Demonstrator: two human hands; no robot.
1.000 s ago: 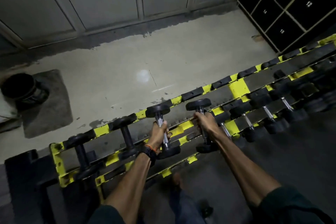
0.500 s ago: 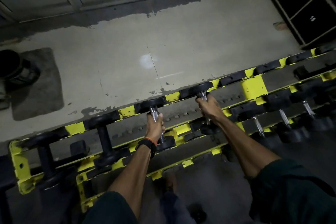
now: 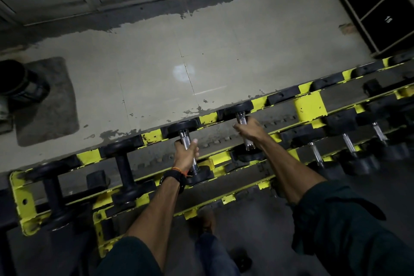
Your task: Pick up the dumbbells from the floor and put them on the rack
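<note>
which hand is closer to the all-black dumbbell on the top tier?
Left. The left hand holds a chrome-handled dumbbell in the slot beside the all-black dumbbell; the right hand is one slot further along.

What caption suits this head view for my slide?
Both hands, left and right, grip dumbbells on the yellow rack.

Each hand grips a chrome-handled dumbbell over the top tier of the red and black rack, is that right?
Not quite: the rack is yellow and black, as the head view shows. The left hand and right hand do each grip a chrome-handled dumbbell over its top tier.
</note>
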